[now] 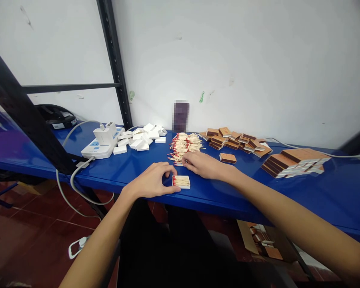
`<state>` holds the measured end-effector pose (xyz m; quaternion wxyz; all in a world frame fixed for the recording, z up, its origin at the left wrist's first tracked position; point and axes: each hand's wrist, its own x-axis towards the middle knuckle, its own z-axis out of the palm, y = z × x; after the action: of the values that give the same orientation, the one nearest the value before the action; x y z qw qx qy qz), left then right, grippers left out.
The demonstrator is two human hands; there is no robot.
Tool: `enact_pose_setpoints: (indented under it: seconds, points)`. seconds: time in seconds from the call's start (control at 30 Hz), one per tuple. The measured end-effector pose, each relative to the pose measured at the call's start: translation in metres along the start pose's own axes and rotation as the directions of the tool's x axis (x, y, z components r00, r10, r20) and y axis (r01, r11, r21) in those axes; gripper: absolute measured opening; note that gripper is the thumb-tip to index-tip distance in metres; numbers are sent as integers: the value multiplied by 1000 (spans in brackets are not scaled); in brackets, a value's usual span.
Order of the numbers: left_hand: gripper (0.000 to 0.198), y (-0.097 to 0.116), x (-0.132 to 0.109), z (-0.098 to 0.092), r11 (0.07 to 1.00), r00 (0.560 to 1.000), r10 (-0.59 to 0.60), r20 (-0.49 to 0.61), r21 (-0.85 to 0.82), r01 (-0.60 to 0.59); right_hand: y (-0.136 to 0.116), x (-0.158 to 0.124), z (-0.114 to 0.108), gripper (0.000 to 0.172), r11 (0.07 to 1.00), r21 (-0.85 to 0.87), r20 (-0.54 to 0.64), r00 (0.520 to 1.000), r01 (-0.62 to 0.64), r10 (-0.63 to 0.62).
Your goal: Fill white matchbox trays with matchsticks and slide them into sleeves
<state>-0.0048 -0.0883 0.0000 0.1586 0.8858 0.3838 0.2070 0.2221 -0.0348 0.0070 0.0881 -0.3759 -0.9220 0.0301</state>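
Observation:
On the blue shelf in front of me lies a small white matchbox tray (181,187) filled with red-tipped matches. My left hand (151,180) curves around the tray's left side, its thumb at the near edge and its forefinger at the far edge. Behind the tray is a big heap of loose matches (184,143), red heads mostly to the left. My right hand (199,164) rests at the heap's near right edge with bent fingers pinched together on matches there; the fingertips are partly hidden.
White empty-looking trays (141,138) are piled at the back left, near a power strip (99,149) with cables. Brown matchbox sleeves (237,140) lie scattered at the back right, one sleeve (228,158) apart. Stacked matchboxes (294,162) stand right. Below is a carton (246,238).

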Motion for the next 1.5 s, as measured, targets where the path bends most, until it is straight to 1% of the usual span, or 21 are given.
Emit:
enact_pose_setpoints:
  seconds: [0.13, 0.4, 0.53, 0.63, 0.73, 0.9, 1.03, 1.17, 1.3, 1.4, 1.5]
  points:
    - [37, -1, 0, 0, 1000, 1000, 2, 7, -4, -2, -3, -7, -6, 15, 997, 52, 51, 998, -49, 46]
    - [36, 0, 1, 0, 1000, 1000, 0, 10, -8, 0, -7, -19, -19, 13, 994, 75, 61, 996, -74, 70]
    - [37, -1, 1, 1, 1000, 1000, 7, 13, 2, -7, -10, -18, -17, 11, 997, 38, 60, 996, -66, 64]
    - [38, -1, 1, 1, 1000, 1000, 6, 10, 0, -6, -8, -15, -13, 10, 996, -7, 59, 994, -90, 90]
    - [37, -1, 0, 0, 1000, 1000, 5, 10, -7, -5, -5, -14, -10, 11, 994, -13, 63, 992, -108, 109]
    - [37, -2, 1, 1, 1000, 1000, 8, 2, -13, -8, -6, -14, -10, 13, 996, 15, 67, 994, -93, 92]
    - [37, -3, 1, 2, 1000, 1000, 13, 8, -9, -13, -10, -12, -11, 17, 995, 1, 96, 991, -97, 97]
    - [38, -3, 1, 2, 1000, 1000, 12, 1, -4, -12, -10, -14, -13, 14, 997, 5, 119, 990, -80, 78]
    - [38, -3, 1, 2, 1000, 1000, 5, -5, -8, -5, -13, -19, -24, 11, 994, 87, 104, 993, -66, 57]
    - [38, -3, 2, 2, 1000, 1000, 10, -11, -9, -10, -23, -24, -32, 12, 985, 173, 86, 996, -8, -7]
    - [35, -4, 2, 2, 1000, 1000, 20, -15, -4, -20, -35, -27, -34, 11, 980, 195, 136, 989, 28, -55]
